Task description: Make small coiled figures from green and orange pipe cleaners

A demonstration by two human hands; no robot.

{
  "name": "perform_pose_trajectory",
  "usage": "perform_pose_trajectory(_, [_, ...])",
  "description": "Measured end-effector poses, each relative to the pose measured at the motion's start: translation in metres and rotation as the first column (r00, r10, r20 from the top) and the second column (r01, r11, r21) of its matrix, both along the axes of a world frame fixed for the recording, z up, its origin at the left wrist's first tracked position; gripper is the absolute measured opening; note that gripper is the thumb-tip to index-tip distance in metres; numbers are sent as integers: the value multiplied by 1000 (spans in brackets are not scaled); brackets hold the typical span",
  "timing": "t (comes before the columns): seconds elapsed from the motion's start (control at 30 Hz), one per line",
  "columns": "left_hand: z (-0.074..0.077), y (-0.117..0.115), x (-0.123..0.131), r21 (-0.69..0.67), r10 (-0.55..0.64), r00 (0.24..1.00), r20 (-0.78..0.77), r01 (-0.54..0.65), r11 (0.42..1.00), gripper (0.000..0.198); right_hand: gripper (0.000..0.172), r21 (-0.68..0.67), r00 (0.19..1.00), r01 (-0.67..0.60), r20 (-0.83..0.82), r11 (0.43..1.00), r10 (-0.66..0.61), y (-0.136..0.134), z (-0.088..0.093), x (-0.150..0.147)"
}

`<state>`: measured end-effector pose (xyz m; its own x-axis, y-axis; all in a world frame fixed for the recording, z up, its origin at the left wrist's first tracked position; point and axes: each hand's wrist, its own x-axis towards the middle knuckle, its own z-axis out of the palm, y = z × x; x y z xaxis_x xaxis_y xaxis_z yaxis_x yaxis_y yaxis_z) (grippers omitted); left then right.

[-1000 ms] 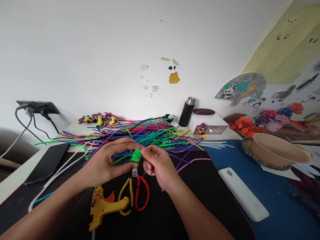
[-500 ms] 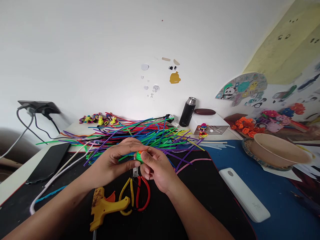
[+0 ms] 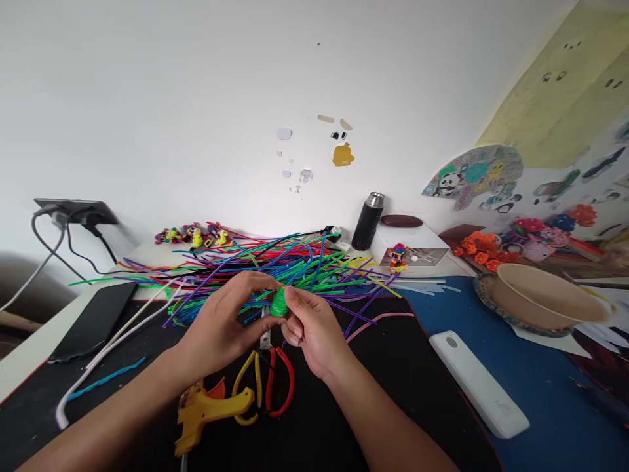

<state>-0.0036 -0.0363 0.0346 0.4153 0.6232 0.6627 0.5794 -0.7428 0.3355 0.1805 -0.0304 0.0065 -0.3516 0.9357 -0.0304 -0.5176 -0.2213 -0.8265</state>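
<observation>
A small green coiled piece [image 3: 279,303] with a bit of orange at its top is between my two hands, above the black mat. My right hand [image 3: 314,328] pinches it from the right with thumb and fingers. My left hand [image 3: 223,318] curves round its left side, its fingertips touching the piece at top and bottom. Behind the hands lies a large heap of colourful pipe cleaners [image 3: 304,265]. Below them are pliers with red and yellow handles [image 3: 281,387] and a yellow glue gun [image 3: 209,410].
A black phone [image 3: 95,321] and a blue twisted stem [image 3: 111,378] lie at left. A black flask [image 3: 367,221], a white box [image 3: 432,242] and small figures [image 3: 196,235] stand at the back. A white power bank [image 3: 479,383] and a bowl [image 3: 545,295] are at right.
My left hand has shifted a little left and down, with its fingers more curved. More of the green piece shows, and it looks turned. The blue twisted stem is more exposed.
</observation>
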Motion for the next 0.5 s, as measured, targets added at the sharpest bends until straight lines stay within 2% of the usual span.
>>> perform_pose_trajectory(0.2, [2, 1, 0, -24, -25, 1000, -13, 25, 999, 32, 58, -17, 1000, -25, -10, 1000, 25, 0, 1, 1])
perform_pose_trajectory(0.33, [2, 2, 0, -17, -41, 999, 20, 41, 999, 30, 57, -13, 1000, -31, 3, 999, 31, 0, 1, 2])
perform_pose_trajectory(0.5, [-3, 0, 2, 20, 27, 999, 22, -28, 999, 31, 57, -12, 999, -34, -12, 999, 33, -1, 3, 2])
